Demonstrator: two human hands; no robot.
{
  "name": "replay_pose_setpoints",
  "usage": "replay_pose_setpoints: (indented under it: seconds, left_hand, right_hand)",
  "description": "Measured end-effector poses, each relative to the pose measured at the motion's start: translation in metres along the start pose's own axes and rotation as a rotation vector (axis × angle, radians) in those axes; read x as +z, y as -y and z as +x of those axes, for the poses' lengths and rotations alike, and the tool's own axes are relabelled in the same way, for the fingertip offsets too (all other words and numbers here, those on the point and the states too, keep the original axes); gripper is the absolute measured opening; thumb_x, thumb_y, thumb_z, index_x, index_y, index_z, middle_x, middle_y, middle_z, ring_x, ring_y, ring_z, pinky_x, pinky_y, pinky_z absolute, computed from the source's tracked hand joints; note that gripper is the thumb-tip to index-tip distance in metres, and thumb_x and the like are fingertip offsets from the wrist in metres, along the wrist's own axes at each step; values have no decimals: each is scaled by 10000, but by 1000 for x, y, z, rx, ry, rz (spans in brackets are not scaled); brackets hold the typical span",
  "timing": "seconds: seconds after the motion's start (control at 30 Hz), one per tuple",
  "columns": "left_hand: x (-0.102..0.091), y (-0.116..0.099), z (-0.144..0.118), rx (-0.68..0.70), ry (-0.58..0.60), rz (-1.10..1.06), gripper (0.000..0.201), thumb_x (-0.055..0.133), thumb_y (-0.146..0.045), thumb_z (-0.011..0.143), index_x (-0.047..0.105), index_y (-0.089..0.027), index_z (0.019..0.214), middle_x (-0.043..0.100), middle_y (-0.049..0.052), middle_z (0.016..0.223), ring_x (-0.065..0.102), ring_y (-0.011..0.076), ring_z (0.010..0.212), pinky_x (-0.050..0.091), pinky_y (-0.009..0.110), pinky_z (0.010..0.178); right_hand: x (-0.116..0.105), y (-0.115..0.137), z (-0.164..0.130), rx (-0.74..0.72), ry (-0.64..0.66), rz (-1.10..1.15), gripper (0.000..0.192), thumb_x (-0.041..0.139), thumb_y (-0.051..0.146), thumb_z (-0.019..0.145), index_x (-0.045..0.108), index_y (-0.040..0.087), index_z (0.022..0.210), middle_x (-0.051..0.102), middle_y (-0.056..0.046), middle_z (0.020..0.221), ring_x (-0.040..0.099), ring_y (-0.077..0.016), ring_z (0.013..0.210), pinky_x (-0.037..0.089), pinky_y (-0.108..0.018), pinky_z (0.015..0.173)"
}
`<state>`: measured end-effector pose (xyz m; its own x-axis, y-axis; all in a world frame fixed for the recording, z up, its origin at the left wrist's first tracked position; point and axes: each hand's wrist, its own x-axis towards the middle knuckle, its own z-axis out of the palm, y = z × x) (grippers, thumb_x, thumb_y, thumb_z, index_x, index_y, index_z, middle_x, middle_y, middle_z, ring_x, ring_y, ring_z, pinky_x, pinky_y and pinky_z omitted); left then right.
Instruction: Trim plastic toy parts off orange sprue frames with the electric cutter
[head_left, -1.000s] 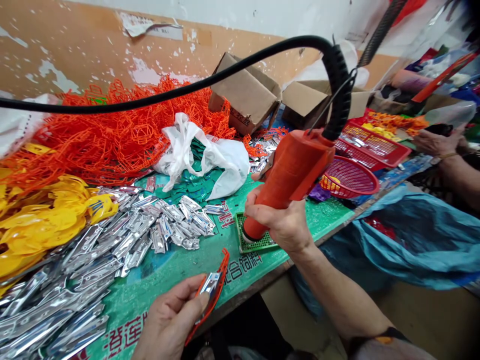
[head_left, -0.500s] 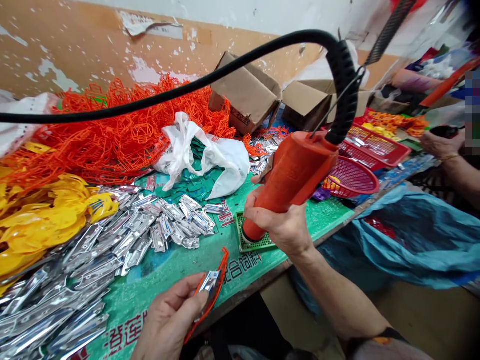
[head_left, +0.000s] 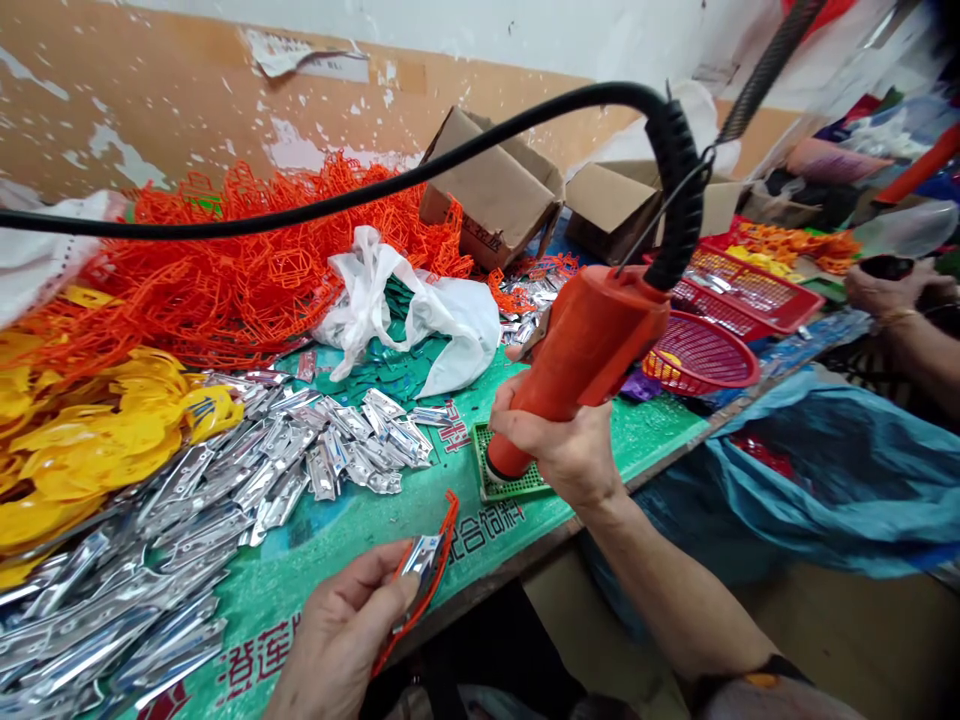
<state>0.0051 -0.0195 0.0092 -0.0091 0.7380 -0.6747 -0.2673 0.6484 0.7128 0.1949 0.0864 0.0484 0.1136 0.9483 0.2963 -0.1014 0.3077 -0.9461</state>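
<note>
My left hand [head_left: 349, 625] pinches a small part, an orange plastic frame [head_left: 450, 535] with a shiny silver plate [head_left: 421, 560] against it, above the table's front edge. My right hand [head_left: 574, 445] is wrapped round an orange electric screwdriver [head_left: 577, 350], which tilts with its lower end down in a small green basket [head_left: 484, 480]. What lies in the basket under the tip is hidden. A black cable [head_left: 420, 170] runs from the tool's top to the left, and a spring [head_left: 769, 75] holds it from above. Silver plates [head_left: 360, 440] lie loose left of the basket.
Yellow plastic parts [head_left: 97, 430] and a tangle of orange frames [head_left: 217, 270] are heaped behind. A white bag [head_left: 457, 320] with green pieces and cardboard boxes [head_left: 502, 190] stand farther back. Red baskets [head_left: 705, 350], a blue bag [head_left: 847, 450] and another person's hand [head_left: 889, 290] are at right.
The screwdriver's top has shifted slightly left, its tip still in the green basket. My left hand keeps its hold almost unmoved. The other person's hand at the right has moved a little.
</note>
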Motion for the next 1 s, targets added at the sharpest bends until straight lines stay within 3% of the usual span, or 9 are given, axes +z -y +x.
replay_pose_setpoints:
  seconds: [0.43, 0.57, 0.8, 1.0]
  left_hand:
    - [2, 3, 1, 99, 100, 79, 273, 776, -383, 711, 782, -202, 915, 776, 6, 826, 625, 161, 753, 444, 224, 699]
    - [8, 0, -2, 123, 129, 97, 274, 759, -341, 715, 785, -193, 944, 764, 11, 833, 593, 149, 726, 412, 228, 682]
    - [19, -6, -4, 175, 238, 142, 215, 678, -321, 767, 770, -158, 872, 650, -13, 659, 429, 101, 568, 278, 235, 552]
    - [22, -6, -5, 167, 227, 146, 202, 683, -326, 753, 736, -135, 791, 615, -4, 651, 398, 101, 581, 248, 248, 553]
  right_hand:
    - [-11, 9, 9, -15, -56, 90, 112, 784, 187, 641, 676, 164, 662, 644, 6, 678, 577, -143, 580, 469, -329, 577]
    - [-8, 23, 10, -43, -71, 133, 114, 766, 175, 639, 664, 175, 690, 635, 17, 696, 585, -142, 595, 482, -333, 598]
    - [8, 60, -9, -81, -4, 168, 108, 710, 172, 649, 631, 206, 714, 608, 11, 663, 577, -164, 595, 498, -361, 632]
    - [17, 65, -26, -101, 103, 52, 72, 677, 244, 706, 624, 217, 664, 618, -16, 730, 584, -181, 648, 523, -390, 691]
